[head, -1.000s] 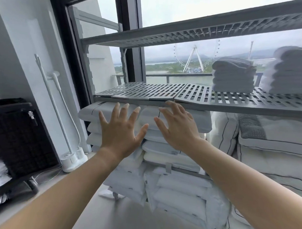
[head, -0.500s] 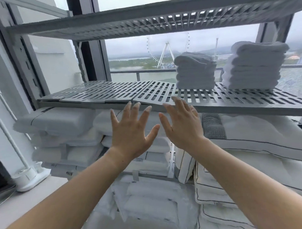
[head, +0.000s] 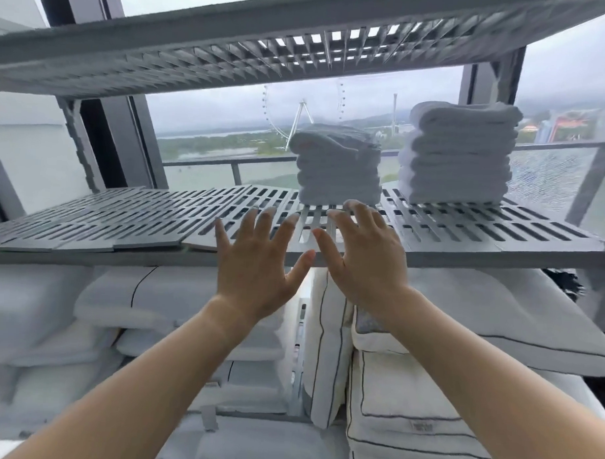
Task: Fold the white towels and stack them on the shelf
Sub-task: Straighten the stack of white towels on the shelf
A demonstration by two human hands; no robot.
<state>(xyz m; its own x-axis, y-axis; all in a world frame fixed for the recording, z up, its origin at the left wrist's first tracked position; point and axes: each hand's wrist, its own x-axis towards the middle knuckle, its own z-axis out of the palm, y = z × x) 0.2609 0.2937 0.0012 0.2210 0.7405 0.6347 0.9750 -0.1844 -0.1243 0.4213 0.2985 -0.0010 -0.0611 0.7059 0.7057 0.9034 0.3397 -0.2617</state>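
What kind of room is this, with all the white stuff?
Probably a linen storeroom, maybe a hotel's. A grey slotted plastic shelf holds a short stack of folded white towels and a taller white towel stack; white pillows are packed underneath.

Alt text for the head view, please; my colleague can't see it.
The left hand and right hand, open and empty, reach toward a slatted grey shelf bearing a shorter towel stack and, separately, a taller towel stack. White pillows are packed below.
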